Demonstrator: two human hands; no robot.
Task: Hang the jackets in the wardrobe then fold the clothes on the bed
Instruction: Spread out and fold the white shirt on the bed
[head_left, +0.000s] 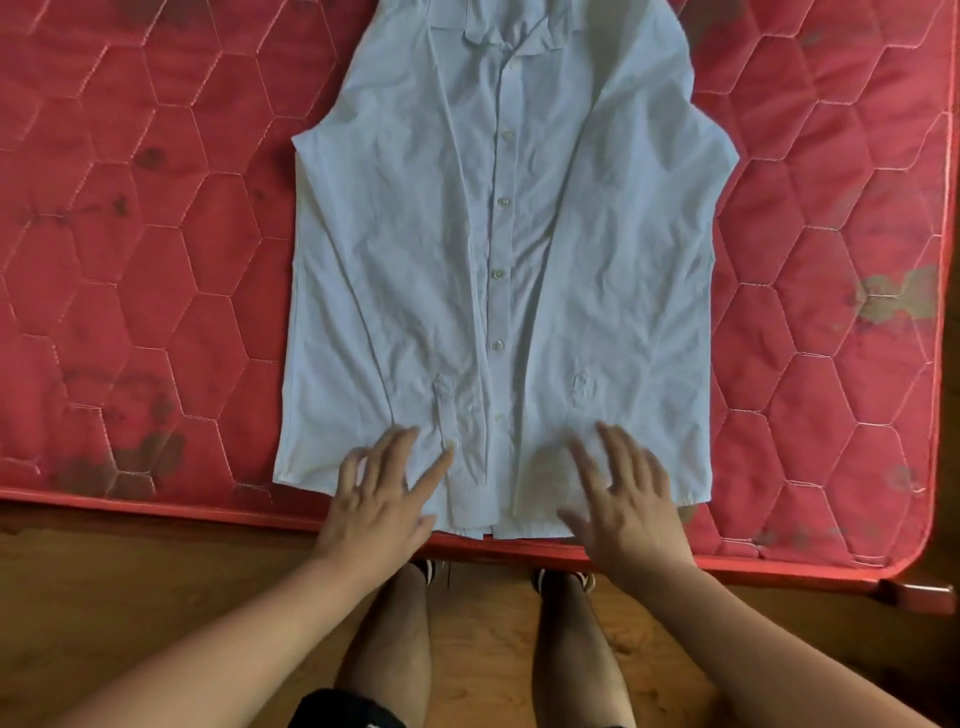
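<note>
Shirt (498, 260), pale blue, buttoned, spread flat and front-up on red quilted mattress (156, 260); collar at far side, hem at near edge, both sleeves folded inward over the front. Over the hem, left of the button placket, left hand (382, 488), fingers spread and loosely straight; right of the placket, right hand (623, 493), likewise spread. Nothing gripped by either of the hands. Sleeve cuffs just beyond the fingertips. Below mattress edge, wooden floor (104, 571).

A pale blue button-up shirt (498, 270) lies flat and face up on a red quilted mattress (130, 249), sleeves folded inward, hem at the near edge.
</note>
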